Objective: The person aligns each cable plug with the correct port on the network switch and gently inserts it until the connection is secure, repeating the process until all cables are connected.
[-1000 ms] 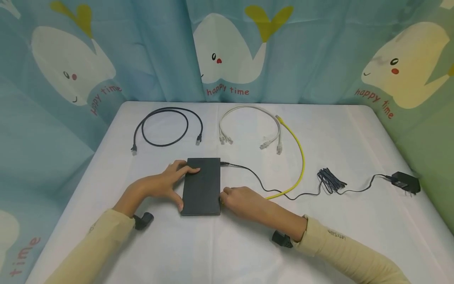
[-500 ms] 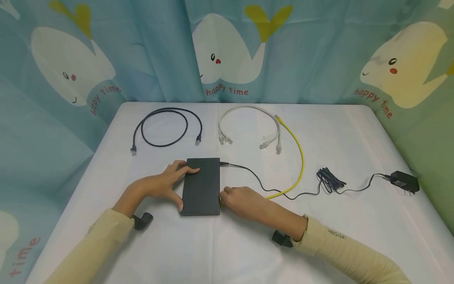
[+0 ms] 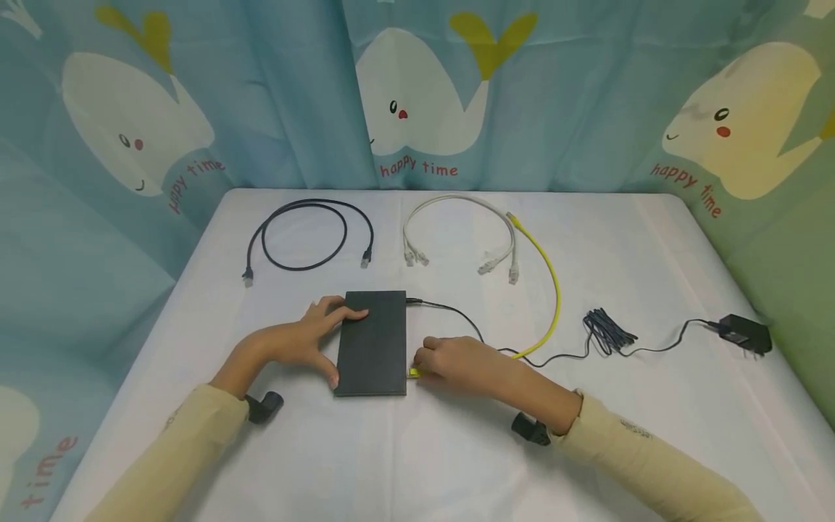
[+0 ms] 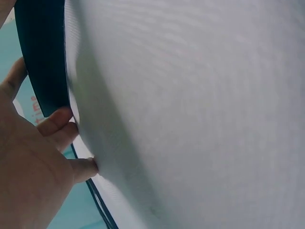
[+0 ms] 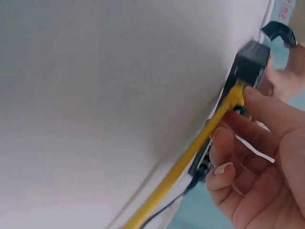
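A flat black network switch (image 3: 373, 344) lies on the white table, its row of ports along the right side. My left hand (image 3: 303, 341) holds it from the left, thumb by the near left corner, one finger on top and others by the far edge. On the other side my right hand (image 3: 459, 362) is at the yellow network cable (image 5: 183, 160), thumb and index finger pinching it by its plug (image 5: 236, 93). That plug sits right at a port near the front end. A thin black power cord (image 3: 443, 307) runs into the far end of the same side.
Behind the switch lie a coiled black network cable (image 3: 303, 267) and white network cables (image 3: 457, 197). To the right are the power cord's tied bundle (image 3: 608, 331) and a black power adapter (image 3: 745, 335). A whale-print curtain (image 3: 274, 109) surrounds the table.
My right hand has shifted a little to the right, away from the switch, so the yellow plug now shows between hand and port. The left hand and the switch have stayed put.
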`<state>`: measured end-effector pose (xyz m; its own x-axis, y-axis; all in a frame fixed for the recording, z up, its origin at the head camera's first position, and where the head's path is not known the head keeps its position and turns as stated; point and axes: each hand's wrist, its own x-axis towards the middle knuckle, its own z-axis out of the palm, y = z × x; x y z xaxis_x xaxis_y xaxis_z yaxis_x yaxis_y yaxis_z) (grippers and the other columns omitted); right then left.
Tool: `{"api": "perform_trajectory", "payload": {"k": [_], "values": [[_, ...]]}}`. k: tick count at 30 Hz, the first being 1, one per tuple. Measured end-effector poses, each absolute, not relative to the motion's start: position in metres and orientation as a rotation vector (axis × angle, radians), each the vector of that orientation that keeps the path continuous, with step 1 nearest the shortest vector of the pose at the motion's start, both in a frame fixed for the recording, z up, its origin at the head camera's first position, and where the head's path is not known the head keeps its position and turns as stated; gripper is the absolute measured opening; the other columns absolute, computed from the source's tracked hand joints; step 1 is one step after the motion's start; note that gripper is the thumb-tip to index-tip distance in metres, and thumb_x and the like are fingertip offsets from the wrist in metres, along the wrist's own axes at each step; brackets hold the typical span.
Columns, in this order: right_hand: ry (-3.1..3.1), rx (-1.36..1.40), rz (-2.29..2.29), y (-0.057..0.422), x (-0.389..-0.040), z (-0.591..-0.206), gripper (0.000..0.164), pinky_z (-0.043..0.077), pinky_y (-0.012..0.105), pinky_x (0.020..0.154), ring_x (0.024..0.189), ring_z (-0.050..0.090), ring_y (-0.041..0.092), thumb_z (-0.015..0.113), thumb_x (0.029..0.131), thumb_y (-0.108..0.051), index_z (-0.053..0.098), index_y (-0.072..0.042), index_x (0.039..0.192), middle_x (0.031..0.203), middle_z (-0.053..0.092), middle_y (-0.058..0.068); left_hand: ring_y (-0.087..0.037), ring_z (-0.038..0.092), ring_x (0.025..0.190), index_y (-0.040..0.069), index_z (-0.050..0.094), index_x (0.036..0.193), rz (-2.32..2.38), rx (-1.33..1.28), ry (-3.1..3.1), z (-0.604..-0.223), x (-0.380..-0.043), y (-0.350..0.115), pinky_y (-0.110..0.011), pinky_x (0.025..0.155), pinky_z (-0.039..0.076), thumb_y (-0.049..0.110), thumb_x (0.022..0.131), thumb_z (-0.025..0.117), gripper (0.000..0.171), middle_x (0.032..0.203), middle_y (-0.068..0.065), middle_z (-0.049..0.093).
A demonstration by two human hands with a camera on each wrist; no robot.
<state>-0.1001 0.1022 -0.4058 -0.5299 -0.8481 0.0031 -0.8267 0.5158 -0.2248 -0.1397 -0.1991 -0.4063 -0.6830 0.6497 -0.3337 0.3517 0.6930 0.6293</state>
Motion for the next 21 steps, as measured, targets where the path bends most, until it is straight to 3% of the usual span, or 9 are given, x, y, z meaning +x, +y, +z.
{"api": "perform_trajectory", "payload": {"k": [6, 21], "values": [[2.685, -1.405, -0.305, 0.115, -0.108, -0.397, 0.019, 0.048, 0.022, 0.059, 0.065, 0.056, 0.01, 0.07, 0.086, -0.022, 0.067, -0.009, 0.099, 0.086, 0.058, -0.002, -0.057, -0.001, 0.13, 0.031, 0.025, 0.147, 0.733, 0.755, 2.345, -0.41, -0.14, -0.201, -0.073, 0.092, 0.023, 0.052, 0.059, 0.084, 0.108, 0.148, -0.021, 0.003], [2.795, -1.182, -0.199, 0.154, -0.141, -0.385, 0.024, 0.05, 0.028, 0.061, 0.068, 0.059, 0.014, 0.068, 0.088, -0.022, 0.066, -0.005, 0.105, 0.091, 0.059, 0.002, -0.061, -0.003, 0.128, 0.029, 0.025, 0.148, 0.742, 0.767, 2.333, -0.411, -0.141, -0.202, -0.074, 0.092, 0.019, 0.051, 0.059, 0.084, 0.108, 0.147, -0.022, 0.003]]}}
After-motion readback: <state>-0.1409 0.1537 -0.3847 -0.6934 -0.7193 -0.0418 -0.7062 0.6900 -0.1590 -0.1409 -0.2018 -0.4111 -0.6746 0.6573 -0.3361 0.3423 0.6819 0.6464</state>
